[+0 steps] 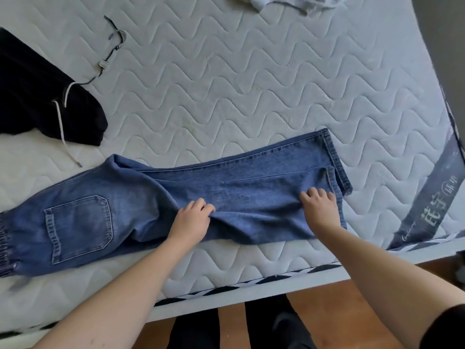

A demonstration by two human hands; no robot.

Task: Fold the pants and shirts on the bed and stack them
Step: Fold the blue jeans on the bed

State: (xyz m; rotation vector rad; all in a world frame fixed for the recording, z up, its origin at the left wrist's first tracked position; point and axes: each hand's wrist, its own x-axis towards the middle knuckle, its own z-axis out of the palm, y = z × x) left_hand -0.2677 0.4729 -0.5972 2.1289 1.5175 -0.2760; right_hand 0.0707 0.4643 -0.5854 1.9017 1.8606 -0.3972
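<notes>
With both hands bunching denim, left hand [192, 220] and right hand [320, 206] pinch the jeans [251, 187] legs. I'd lift evenly, hems toward waistband.

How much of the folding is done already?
Not much. The jeans lie on the mattress with one leg laid over the other. Both hands, left and right, grip the legs now. A black garment and a light one still wait. No stack shows yet.
</notes>
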